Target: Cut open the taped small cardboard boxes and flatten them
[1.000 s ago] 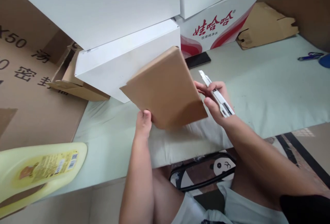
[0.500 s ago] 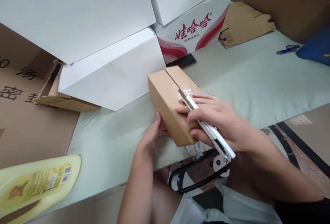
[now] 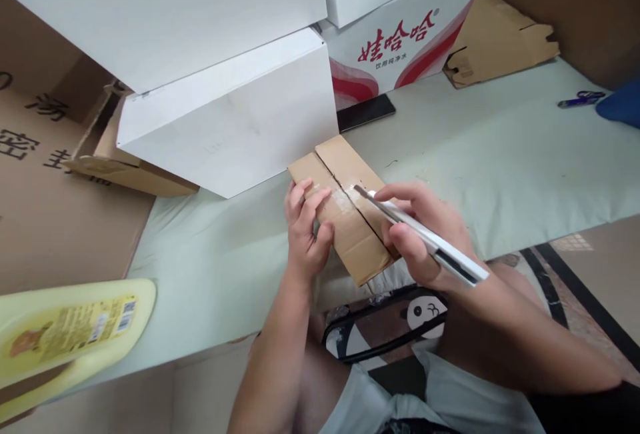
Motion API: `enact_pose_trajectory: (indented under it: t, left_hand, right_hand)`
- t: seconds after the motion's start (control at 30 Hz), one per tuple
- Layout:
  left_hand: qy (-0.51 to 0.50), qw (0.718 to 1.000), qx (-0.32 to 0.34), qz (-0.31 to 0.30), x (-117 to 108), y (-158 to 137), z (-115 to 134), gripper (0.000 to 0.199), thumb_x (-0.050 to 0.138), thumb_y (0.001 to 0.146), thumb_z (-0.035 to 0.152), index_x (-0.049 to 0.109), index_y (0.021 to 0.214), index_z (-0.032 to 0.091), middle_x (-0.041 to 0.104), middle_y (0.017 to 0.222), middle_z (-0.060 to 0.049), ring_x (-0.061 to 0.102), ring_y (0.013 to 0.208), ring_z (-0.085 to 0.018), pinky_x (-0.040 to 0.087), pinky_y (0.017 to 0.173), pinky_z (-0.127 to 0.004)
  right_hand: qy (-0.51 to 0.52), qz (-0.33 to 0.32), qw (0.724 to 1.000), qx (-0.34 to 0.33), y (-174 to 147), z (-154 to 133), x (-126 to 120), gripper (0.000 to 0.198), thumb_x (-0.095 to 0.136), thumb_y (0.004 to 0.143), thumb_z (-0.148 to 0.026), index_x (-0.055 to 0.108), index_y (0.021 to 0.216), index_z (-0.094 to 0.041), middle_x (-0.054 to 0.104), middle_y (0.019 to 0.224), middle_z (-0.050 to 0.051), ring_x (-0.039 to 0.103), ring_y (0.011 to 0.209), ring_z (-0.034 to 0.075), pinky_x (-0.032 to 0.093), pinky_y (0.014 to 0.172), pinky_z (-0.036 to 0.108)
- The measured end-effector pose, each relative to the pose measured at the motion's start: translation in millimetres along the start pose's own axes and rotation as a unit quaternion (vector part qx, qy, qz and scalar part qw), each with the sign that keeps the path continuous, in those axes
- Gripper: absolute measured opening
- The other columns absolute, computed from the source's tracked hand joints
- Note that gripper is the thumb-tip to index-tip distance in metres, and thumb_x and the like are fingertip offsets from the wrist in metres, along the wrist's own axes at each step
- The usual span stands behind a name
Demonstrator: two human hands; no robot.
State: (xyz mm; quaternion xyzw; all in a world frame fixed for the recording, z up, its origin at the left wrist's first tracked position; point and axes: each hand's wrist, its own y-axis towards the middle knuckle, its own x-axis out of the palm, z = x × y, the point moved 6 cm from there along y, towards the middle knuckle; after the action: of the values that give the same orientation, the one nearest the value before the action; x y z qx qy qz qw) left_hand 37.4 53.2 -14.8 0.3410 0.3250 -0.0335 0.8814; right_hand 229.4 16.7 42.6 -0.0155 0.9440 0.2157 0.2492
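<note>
A small brown cardboard box (image 3: 356, 237) rests near the table's front edge, its top facing me, with a seam between the flaps and clear tape across the middle. My left hand (image 3: 307, 237) grips the box's left side, fingertips over the top edge. In my right hand (image 3: 437, 221) is a white box cutter (image 3: 429, 239), held between thumb and fingers. The cutter's blade is out and points at the taped part of the seam; whether it touches the tape I cannot tell.
White cartons (image 3: 235, 121) and a red-printed carton (image 3: 400, 54) stand behind, with a black phone (image 3: 367, 113) at their foot. Flattened cardboard (image 3: 500, 44) and scissors (image 3: 581, 99) lie right. A yellow bottle (image 3: 75, 334) lies front left. The pale green cloth (image 3: 520, 161) covers the table.
The box has tipped so its top faces me more. My left hand has moved up from its lower side onto the top edge. My right hand has lifted off the top with the box cutter.
</note>
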Motion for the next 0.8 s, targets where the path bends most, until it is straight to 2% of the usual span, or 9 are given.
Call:
enact_pose_trajectory:
  t: [0.07, 0.2, 0.47, 0.63, 0.8]
  left_hand:
    - [0.003, 1.0, 0.001, 0.002, 1.4, -3.0, -0.2, 0.047, 0.04, 0.108, 0.053, 0.061, 0.138, 0.024, 0.053, 0.149, -0.016, 0.048, 0.146, -0.033, 0.036, 0.125, -0.057]
    - [0.01, 1.0, -0.004, 0.019, 1.4, -7.3, 0.1, 0.046, 0.04, 0.107, 0.052, 0.061, 0.137, 0.025, 0.051, 0.151, -0.015, 0.046, 0.147, -0.034, 0.037, 0.124, -0.058]
    - [-0.001, 0.998, 0.009, 0.064, 6.4, -8.0, 8.3, 0.043, 0.038, 0.107, 0.048, 0.062, 0.135, 0.024, 0.051, 0.147, -0.015, 0.049, 0.144, -0.031, 0.03, 0.128, -0.059]
    - [0.002, 0.998, 0.003, 0.062, 7.8, -8.5, 8.5, 0.042, 0.036, 0.107, 0.047, 0.062, 0.132, 0.026, 0.052, 0.144, -0.014, 0.049, 0.141, -0.032, 0.032, 0.127, -0.06]
    - [-0.005, 0.997, 0.009, 0.076, 8.6, -8.0, 10.2, 0.042, 0.035, 0.107, 0.046, 0.062, 0.132, 0.026, 0.052, 0.144, -0.014, 0.05, 0.14, -0.031, 0.033, 0.126, -0.059]
  right_hand:
    - [-0.034, 0.002, 0.999, 0.019, -0.9, 0.0, 2.4, 0.038, 0.042, 0.105, -0.058, 0.054, 0.118, -0.024, 0.071, 0.075, 0.0, 0.064, 0.055, 0.017, 0.045, 0.052, 0.029]
    - [-0.112, -0.017, 0.993, 0.017, 3.3, -5.5, 5.3, 0.031, 0.047, 0.102, -0.049, 0.057, 0.118, -0.024, 0.077, 0.085, 0.005, 0.071, 0.065, 0.021, 0.048, 0.056, 0.031]
    - [-0.18, -0.065, 0.982, 0.0, 12.0, -10.8, 13.5, 0.027, 0.047, 0.101, -0.041, 0.064, 0.111, -0.022, 0.076, 0.076, 0.004, 0.064, 0.052, 0.019, 0.041, 0.05, 0.029]
    - [-0.217, -0.066, 0.974, 0.023, 13.3, -7.4, 16.8, 0.03, 0.049, 0.1, -0.04, 0.069, 0.109, -0.02, 0.076, 0.076, 0.005, 0.063, 0.05, 0.019, 0.039, 0.05, 0.029]
    - [-0.201, -0.046, 0.978, 0.016, 11.9, -7.6, 15.3, 0.031, 0.05, 0.099, -0.039, 0.071, 0.109, -0.02, 0.076, 0.076, 0.006, 0.062, 0.051, 0.018, 0.04, 0.051, 0.029]
